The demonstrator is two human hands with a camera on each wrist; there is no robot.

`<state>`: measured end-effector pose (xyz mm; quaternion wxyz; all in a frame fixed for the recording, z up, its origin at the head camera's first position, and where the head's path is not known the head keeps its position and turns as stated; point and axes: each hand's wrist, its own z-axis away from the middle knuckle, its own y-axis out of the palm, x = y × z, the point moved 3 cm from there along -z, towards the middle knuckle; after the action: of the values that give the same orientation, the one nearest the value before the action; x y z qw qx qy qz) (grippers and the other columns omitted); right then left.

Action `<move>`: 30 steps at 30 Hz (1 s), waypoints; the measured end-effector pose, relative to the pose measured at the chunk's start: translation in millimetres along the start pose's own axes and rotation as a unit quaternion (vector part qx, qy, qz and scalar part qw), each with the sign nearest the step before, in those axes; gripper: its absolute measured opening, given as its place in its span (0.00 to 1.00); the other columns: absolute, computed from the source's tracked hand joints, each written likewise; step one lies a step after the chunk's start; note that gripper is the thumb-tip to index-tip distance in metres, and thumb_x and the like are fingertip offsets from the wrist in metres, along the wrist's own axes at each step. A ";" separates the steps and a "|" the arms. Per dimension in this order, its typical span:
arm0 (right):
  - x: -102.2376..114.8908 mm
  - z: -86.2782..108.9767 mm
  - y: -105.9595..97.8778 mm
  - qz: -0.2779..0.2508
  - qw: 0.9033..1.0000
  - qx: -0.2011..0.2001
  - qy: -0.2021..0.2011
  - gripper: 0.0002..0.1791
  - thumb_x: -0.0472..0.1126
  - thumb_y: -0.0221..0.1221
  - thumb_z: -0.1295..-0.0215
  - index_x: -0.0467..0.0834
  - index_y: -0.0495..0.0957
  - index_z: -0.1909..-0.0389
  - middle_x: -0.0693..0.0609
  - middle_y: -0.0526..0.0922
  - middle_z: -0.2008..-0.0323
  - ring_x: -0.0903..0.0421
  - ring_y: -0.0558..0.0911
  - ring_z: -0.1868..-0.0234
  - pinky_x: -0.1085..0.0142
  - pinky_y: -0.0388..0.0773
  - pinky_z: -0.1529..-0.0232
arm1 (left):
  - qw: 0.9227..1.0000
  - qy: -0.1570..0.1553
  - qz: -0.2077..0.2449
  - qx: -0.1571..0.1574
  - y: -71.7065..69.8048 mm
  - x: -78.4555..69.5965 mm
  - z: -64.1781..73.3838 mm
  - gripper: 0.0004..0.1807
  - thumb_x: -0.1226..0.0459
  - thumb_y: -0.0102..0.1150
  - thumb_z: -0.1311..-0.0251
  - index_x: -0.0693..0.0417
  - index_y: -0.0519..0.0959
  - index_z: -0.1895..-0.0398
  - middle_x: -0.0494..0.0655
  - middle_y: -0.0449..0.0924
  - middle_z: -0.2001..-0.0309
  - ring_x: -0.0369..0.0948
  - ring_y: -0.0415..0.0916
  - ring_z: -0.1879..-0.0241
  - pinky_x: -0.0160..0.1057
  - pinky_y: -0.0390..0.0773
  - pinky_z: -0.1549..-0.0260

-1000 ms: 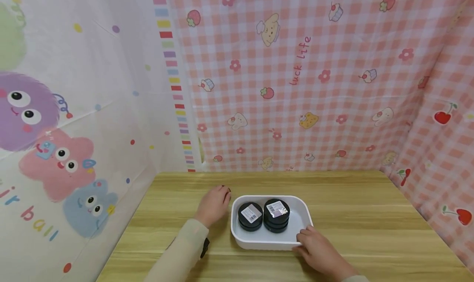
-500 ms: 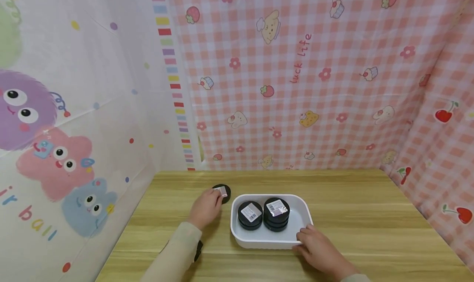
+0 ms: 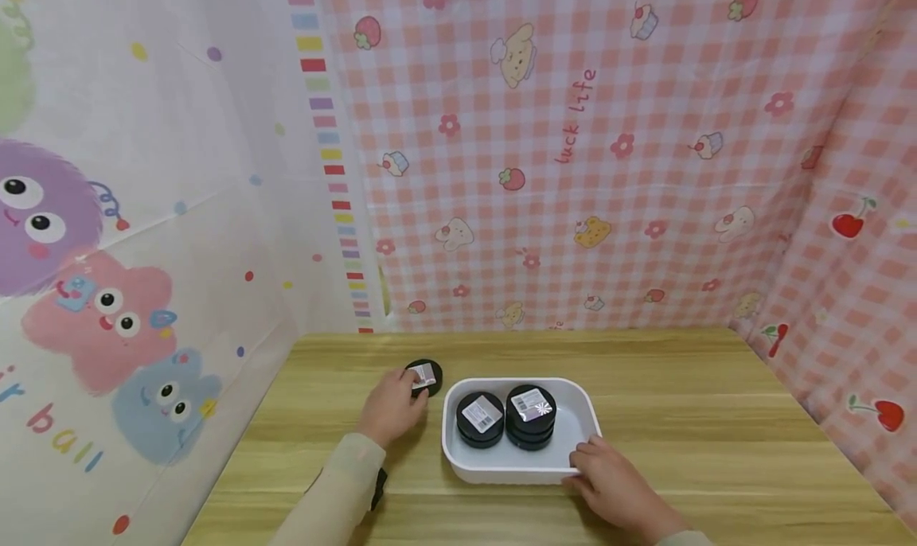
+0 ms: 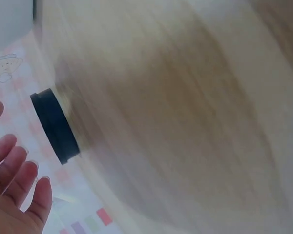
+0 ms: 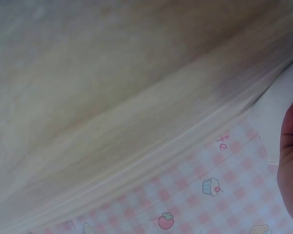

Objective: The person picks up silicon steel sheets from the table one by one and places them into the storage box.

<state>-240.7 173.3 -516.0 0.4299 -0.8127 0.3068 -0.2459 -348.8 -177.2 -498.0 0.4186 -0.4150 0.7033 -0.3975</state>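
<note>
A round flat black container with a white label lies on the table, left of the white tray. My left hand is just in front of it, its fingers overlapping its near-left edge in the head view. The left wrist view shows this container apart from the loosely bent fingers of my left hand. At the tray's near right corner, my right hand grips the rim. Its thumb lies along the tray's outer wall in the right wrist view; the other fingers are mostly hidden there.
Inside the tray stand two stacks of similar black containers, a lower left stack and a taller right stack. The tray's right part shows bare floor. Behind the wooden table hangs a pink checked cloth.
My left hand has drawn back toward the left and nearer to me, exposing the black container that it mostly covered. My right hand keeps its grip on the tray, which stays in place.
</note>
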 end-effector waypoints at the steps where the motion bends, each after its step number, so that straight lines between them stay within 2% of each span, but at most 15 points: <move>1: 0.0 0.2 0.3 0.001 1.000 0.001 0.001 0.16 0.45 0.72 0.46 0.53 0.72 0.79 0.65 0.72 0.76 0.63 0.67 0.69 0.70 0.67 0.69 | 1.000 -0.001 -0.005 0.000 1.9 1.7 -1.0 0.17 0.54 0.63 0.36 0.58 0.80 0.54 0.52 0.80 0.58 0.50 0.79 0.56 0.51 0.80 0.55; 8: 1.0 0.0 -1.1 0.002 1.000 0.008 0.009 0.15 0.45 0.72 0.46 0.52 0.72 0.78 0.64 0.72 0.76 0.62 0.67 0.69 0.69 0.67 0.70 | 1.000 -0.018 -0.019 0.012 16.8 13.6 -7.6 0.32 0.47 0.62 0.38 0.63 0.76 0.41 0.57 0.78 0.50 0.50 0.77 0.53 0.51 0.79 0.51; 12: 1.7 -0.8 -3.5 0.004 1.000 0.010 0.012 0.15 0.45 0.72 0.45 0.52 0.72 0.78 0.63 0.72 0.75 0.62 0.68 0.69 0.69 0.68 0.69 | 0.999 -0.035 -0.004 0.020 23.5 17.3 -8.9 0.40 0.44 0.62 0.39 0.66 0.72 0.35 0.61 0.75 0.45 0.54 0.77 0.50 0.53 0.79 0.49; 17: 3.2 -1.6 -4.1 0.003 1.000 0.002 0.008 0.16 0.44 0.72 0.46 0.53 0.72 0.79 0.64 0.72 0.75 0.62 0.67 0.69 0.69 0.67 0.69 | 0.996 -0.071 0.016 0.047 32.3 25.1 -8.7 0.46 0.39 0.60 0.39 0.65 0.66 0.30 0.63 0.69 0.39 0.58 0.75 0.44 0.55 0.78 0.46; 23: 3.2 -1.5 -1.6 -0.003 1.000 0.013 0.011 0.15 0.44 0.72 0.45 0.52 0.73 0.78 0.64 0.73 0.75 0.63 0.67 0.69 0.69 0.68 0.69 | 0.992 -0.097 0.027 0.077 30.9 25.6 -8.4 0.49 0.38 0.59 0.38 0.65 0.62 0.27 0.65 0.66 0.37 0.61 0.71 0.40 0.59 0.77 0.46; 30: 2.2 -0.3 -3.3 -0.003 0.999 0.029 0.030 0.14 0.45 0.71 0.43 0.52 0.74 0.77 0.64 0.73 0.75 0.62 0.68 0.68 0.69 0.68 0.68 | 0.991 -0.106 0.022 0.084 32.4 22.9 -12.5 0.48 0.38 0.60 0.38 0.65 0.63 0.28 0.65 0.67 0.38 0.60 0.71 0.41 0.59 0.77 0.47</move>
<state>-238.4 173.0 -512.7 0.4430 -0.7934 0.3096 -0.2801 -375.4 -184.5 -529.1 0.5326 -0.4025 0.6282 -0.3996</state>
